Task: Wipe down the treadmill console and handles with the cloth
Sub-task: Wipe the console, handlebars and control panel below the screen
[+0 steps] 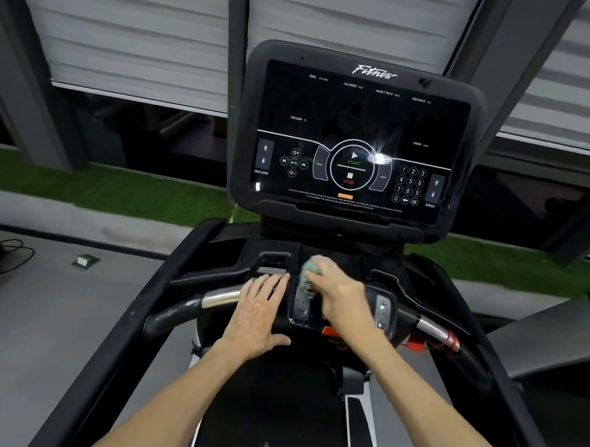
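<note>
Because the treadmill (277, 410) tilts its dark console (356, 134) up toward the person, that screen is within easy reach, though the work sits lower. Left hand (261, 310) lies flat on the handlebar (221, 296), fingers straight and gripping nothing, likely to brace the body. Right hand (341, 294) has its fingers curled round the bunched pale-green cloth (309, 275), pressing it onto the middle button pad (301, 309) between the handles, apparently scrubbing there.

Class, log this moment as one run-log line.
left hand: flat on handlebar | right hand: holds cloth on centre panel | stage: wiping
</note>
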Tool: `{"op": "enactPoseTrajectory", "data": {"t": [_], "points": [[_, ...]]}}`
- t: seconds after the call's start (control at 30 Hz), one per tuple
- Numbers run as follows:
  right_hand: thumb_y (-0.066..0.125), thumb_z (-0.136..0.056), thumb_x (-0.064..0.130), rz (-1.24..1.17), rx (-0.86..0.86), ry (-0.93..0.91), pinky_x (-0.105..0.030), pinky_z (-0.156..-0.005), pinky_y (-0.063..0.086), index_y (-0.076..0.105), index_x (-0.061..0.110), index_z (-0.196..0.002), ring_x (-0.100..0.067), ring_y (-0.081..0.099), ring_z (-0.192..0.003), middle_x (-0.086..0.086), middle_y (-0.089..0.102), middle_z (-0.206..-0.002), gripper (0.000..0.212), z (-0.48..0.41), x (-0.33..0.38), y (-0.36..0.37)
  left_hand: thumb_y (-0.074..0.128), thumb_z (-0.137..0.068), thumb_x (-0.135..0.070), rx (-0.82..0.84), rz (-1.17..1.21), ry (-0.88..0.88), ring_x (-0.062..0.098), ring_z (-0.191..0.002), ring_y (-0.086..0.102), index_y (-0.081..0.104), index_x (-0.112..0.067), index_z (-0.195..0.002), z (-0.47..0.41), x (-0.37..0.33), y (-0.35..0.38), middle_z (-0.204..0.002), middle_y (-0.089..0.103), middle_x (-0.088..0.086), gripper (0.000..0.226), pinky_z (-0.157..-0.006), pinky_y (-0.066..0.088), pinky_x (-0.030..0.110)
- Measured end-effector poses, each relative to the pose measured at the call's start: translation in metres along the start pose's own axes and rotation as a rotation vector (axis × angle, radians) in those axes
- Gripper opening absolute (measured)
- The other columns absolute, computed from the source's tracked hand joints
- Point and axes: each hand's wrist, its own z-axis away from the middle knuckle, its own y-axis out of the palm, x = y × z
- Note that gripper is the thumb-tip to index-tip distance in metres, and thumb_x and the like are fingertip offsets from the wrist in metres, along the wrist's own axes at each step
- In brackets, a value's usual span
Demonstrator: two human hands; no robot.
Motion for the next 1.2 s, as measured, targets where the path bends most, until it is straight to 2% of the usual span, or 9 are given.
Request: {"op": "enactPoseTrajectory", "data": {"t": [0.1, 0.2, 0.33, 0.43, 0.57, 0.73, 0.83, 1.03, 1.2], "points": [[0.070, -0.063, -0.017, -0.002, 0.081, -0.051, -0.034, -0.081, 0.059, 0.074, 0.015, -0.105, -0.025, 0.058, -0.120, -0.006, 0.064, -0.125, 0.053, -0.009, 0.024, 0.013, 0.076, -0.072, -0.059, 0.006, 0.010, 0.002, 0.026, -0.150, 0.010, 0.011, -0.012, -0.156, 0.000, 0.001, -0.001, -0.161, 0.017, 0.007, 0.116, -0.119, -0.006, 0.037], [0.067, -0.067, -0.018, -0.009, 0.053, -0.080, -0.030, -0.081, 0.058, 0.073, 0.014, -0.107, -0.022, 0.056, -0.123, -0.005, 0.063, -0.127, 0.052, 0.000, 0.016, 0.005, 0.078, -0.070, -0.057, -0.012, 0.030, 0.012, 0.025, -0.149, 0.013, 0.011, -0.013, -0.156, 0.001, 0.002, 0.000, -0.160, 0.020, 0.006, 0.117, -0.117, -0.007, 0.035], [0.063, -0.067, -0.023, 0.007, -0.073, 0.039, -0.022, -0.094, 0.050, 0.073, 0.007, -0.102, -0.020, 0.062, -0.113, -0.008, 0.064, -0.125, 0.048, 0.028, -0.025, -0.025, 0.078, -0.071, -0.057, -0.023, 0.029, 0.013, 0.024, -0.149, 0.013, 0.005, -0.015, -0.157, 0.001, 0.002, -0.001, -0.159, 0.020, 0.004, 0.120, -0.117, -0.006, 0.035], [0.068, -0.072, -0.018, 0.051, -0.111, 0.177, -0.029, -0.090, 0.052, 0.072, 0.007, -0.106, -0.020, 0.066, -0.106, -0.008, 0.063, -0.127, 0.042, 0.058, -0.059, -0.046, 0.078, -0.070, -0.058, -0.032, 0.026, 0.009, 0.025, -0.148, 0.016, 0.007, -0.015, -0.157, 0.001, 0.001, 0.001, -0.159, 0.022, 0.005, 0.120, -0.117, -0.005, 0.036], [0.071, -0.073, -0.017, 0.084, -0.167, 0.245, -0.024, -0.089, 0.050, 0.071, 0.003, -0.105, -0.025, 0.068, -0.101, -0.012, 0.065, -0.121, 0.038, 0.070, -0.066, -0.051, 0.078, -0.069, -0.059, -0.040, 0.017, 0.006, 0.024, -0.148, 0.016, 0.007, -0.015, -0.157, 0.000, 0.000, 0.002, -0.159, 0.022, 0.004, 0.121, -0.118, -0.003, 0.037], [0.064, -0.068, -0.020, 0.029, -0.081, 0.098, -0.033, -0.079, 0.058, 0.072, 0.009, -0.100, -0.020, 0.066, -0.101, -0.006, 0.064, -0.122, 0.044, 0.027, -0.026, -0.027, 0.082, -0.066, -0.057, -0.051, 0.030, 0.015, 0.026, -0.147, 0.021, 0.013, -0.013, -0.156, 0.001, 0.001, 0.003, -0.157, 0.028, 0.006, 0.122, -0.118, -0.001, 0.038], [0.063, -0.063, -0.021, -0.015, -0.021, -0.020, -0.032, -0.076, 0.057, 0.072, 0.011, -0.099, -0.020, 0.061, -0.109, -0.005, 0.064, -0.117, 0.049, 0.000, 0.017, -0.005, 0.081, -0.067, -0.055, -0.037, 0.028, 0.015, 0.028, -0.146, 0.022, 0.017, -0.011, -0.155, 0.001, 0.002, 0.002, -0.157, 0.029, 0.009, 0.118, -0.118, 0.001, 0.039], [0.060, -0.076, -0.019, -0.057, 0.040, -0.105, -0.033, -0.074, 0.056, 0.070, 0.005, -0.104, -0.022, 0.057, -0.110, -0.005, 0.062, -0.116, 0.039, 0.004, 0.026, 0.001, 0.082, -0.068, -0.050, -0.029, 0.055, 0.010, 0.028, -0.147, 0.022, 0.019, -0.010, -0.154, 0.001, 0.004, 0.004, -0.157, 0.030, 0.010, 0.114, -0.119, 0.001, 0.038], [0.059, -0.070, -0.025, -0.027, -0.071, 0.040, -0.025, -0.094, 0.050, 0.072, 0.004, -0.100, -0.020, 0.059, -0.117, -0.010, 0.062, -0.123, 0.044, 0.042, -0.022, -0.025, 0.079, -0.072, -0.051, -0.035, 0.071, 0.016, 0.024, -0.148, 0.016, 0.008, -0.015, -0.156, 0.001, 0.003, 0.000, -0.159, 0.023, 0.005, 0.116, -0.117, -0.006, 0.034]]}}
